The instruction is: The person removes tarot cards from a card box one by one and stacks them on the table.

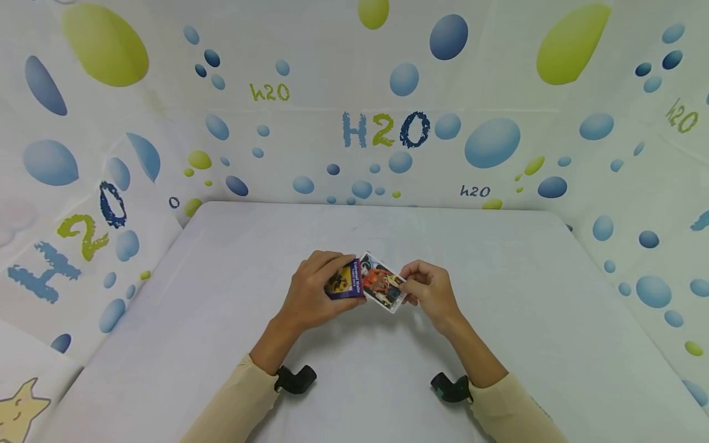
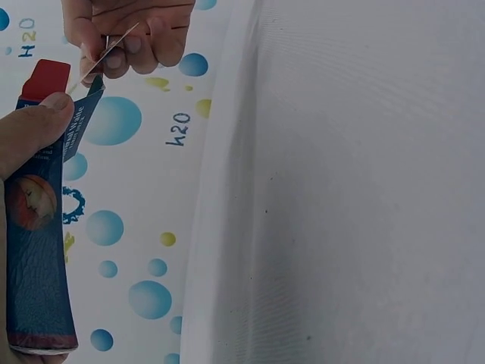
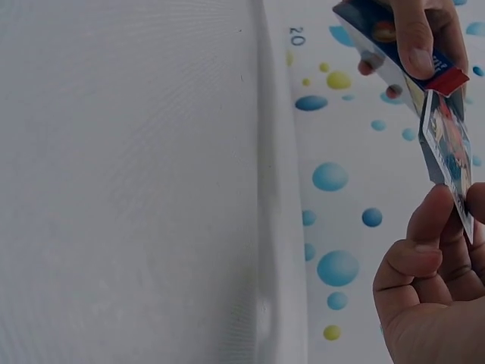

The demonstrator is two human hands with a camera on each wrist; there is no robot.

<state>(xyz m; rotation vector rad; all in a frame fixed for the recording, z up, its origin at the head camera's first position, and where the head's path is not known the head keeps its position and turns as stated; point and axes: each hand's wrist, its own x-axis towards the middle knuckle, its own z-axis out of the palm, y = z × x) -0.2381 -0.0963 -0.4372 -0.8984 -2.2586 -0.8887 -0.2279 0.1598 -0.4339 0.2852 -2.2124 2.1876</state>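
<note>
My left hand grips a dark blue and purple tarot card box with a yellow picture on its face. The box's side and a red end flap show in the left wrist view. At the box's right end, a picture card with a white border overlaps the opened flap. My right hand pinches the card's outer edge between thumb and fingers. In the right wrist view the card is seen nearly edge-on, its far end at the box's mouth.
Both hands are above a white table. A black wrist camera sits on the left wrist and another camera on the right. A white backdrop with blue and green drops stands behind and at the sides.
</note>
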